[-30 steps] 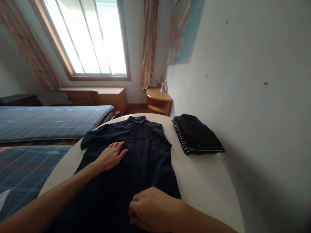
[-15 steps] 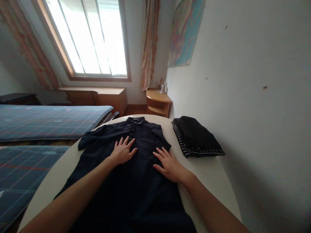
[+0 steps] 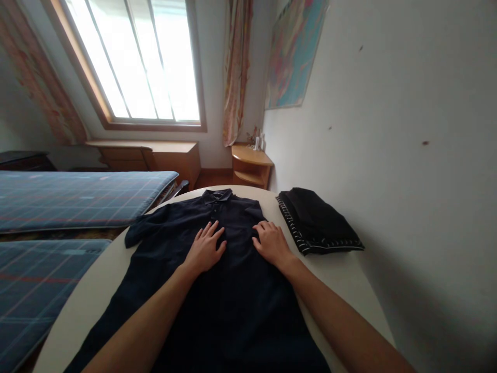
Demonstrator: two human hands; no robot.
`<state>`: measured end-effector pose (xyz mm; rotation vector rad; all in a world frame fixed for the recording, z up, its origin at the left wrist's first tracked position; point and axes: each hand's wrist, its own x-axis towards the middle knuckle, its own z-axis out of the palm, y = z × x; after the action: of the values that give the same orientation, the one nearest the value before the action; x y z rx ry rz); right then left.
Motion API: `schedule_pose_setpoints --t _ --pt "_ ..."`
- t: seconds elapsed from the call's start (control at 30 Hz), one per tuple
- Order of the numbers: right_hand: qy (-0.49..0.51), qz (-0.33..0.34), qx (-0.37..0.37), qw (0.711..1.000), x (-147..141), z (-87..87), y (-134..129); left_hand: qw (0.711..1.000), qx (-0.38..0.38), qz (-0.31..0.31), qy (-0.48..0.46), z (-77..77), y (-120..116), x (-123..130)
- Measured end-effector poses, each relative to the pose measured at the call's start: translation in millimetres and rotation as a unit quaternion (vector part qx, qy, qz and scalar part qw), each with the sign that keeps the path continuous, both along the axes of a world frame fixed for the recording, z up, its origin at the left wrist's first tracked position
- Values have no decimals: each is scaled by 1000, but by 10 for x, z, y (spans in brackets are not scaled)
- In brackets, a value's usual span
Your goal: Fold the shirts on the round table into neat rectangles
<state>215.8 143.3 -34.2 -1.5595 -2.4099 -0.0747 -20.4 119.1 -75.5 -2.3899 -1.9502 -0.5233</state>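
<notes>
The dark blue polo shirt [image 3: 233, 295] lies flat on the pale round surface [image 3: 83, 305], collar at the far end, with small buttons down the front and soft wrinkles. Both hands are open on it: the left hand [image 3: 205, 248] near the buttons, the right hand [image 3: 272, 242] by the right sleeve. Folded black clothes [image 3: 320, 220] sit just beside.

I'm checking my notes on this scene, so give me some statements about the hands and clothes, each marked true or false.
1. The left hand rests on the dark shirt. True.
2. The shirt lies with its neck end nearest the person. False: its collar is at the far end.
3. The folded black stack lies right of the shirt. True.
4. The right hand is on that stack. False: the right hand is at the shirt.
</notes>
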Motion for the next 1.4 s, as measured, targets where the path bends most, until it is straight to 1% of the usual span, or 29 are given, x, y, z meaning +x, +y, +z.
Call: schedule_pose_setpoints --t 0.1,0.17,0.23,0.37,0.43,0.5,0.57,0.63,0.73,0.8,0.87,0.93,0.97,1.1,1.17,1.23,1.3,1.4 --pt "-10 -47 12 999 -125 14 245 1000 -23 -6 4 -6 13 -5" --pt "-7 -101 4 995 -154 -27 391 1000 -28 -2 5 -8 21 -4" --pt "8 -137 0 990 -140 -85 503 999 -32 0 5 -3 30 0" --pt "75 -154 -5 985 -41 -144 644 999 -34 -1 3 11 48 4" --pt "123 -176 -20 977 20 -120 710 999 -33 0 1 10 56 3" --pt "177 -190 -18 966 77 -67 782 999 -35 1 -1 2 62 -1" --pt "227 -183 2 957 121 2 848 999 -35 1 -3 -11 66 -7" --pt "266 -161 19 950 139 75 884 1000 -31 0 -5 -25 68 -12" --pt "297 -104 15 949 105 183 853 1000 -26 -1 -13 -37 69 -16" --pt "292 -41 -21 955 49 246 782 1000 -26 -1 -16 -35 67 -14" --pt "268 24 -81 960 -20 285 691 1000 -24 0 -15 -29 63 -11" --pt "235 67 -122 962 -94 280 602 1000 -22 0 -12 -24 60 -7" --pt "219 72 -119 966 -132 257 563 1000 -23 0 -11 -23 58 -6" --pt "144 50 -35 988 -280 59 451 1000 -24 -2 -11 -30 61 -10" --pt "99 37 -26 994 -338 -51 421 1000 -21 -3 -12 -37 65 -14" --pt "67 24 -28 997 -372 -121 407 1000 -18 -4 -13 -43 70 -18" --pt "61 12 -23 998 -382 -142 408 1000 -18 -2 -12 -45 73 -20" --pt "94 5 -3 996 -368 -119 419 1000 -20 -1 -9 -45 75 -22"
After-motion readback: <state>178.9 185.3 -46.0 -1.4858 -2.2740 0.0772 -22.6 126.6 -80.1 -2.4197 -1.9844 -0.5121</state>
